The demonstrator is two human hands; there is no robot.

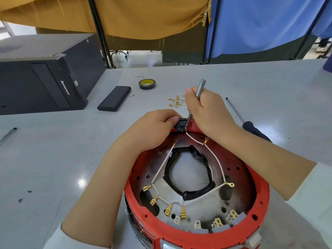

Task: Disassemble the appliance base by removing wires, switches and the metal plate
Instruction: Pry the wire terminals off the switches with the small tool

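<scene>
At the far rim of the red appliance base (pixel 258 209) on the bench (pixel 53 159), our left hand (pixel 154 128) pinches the black switch (pixel 180 124) steady while our right hand (pixel 206 110), closed around a grey tool (pixel 200 88), pries its wire terminal.

**Open table to the left, clutter toward the far edge**

The grey table (pixel 53 159) lies bare left of the round red plastic appliance base (pixel 258 209), apart from a pen (pixel 8 134) at the left edge. A black computer tower (pixel 41 81) blocks the far left corner. Toward the far edge lie a flat black case (pixel 114 98), a roll of black tape (pixel 147 84) and loose brass-tipped wires (pixel 177 101). A black-handled screwdriver (pixel 249 123) crosses the right side. White wires (pixel 215 159) span the base's interior.
</scene>
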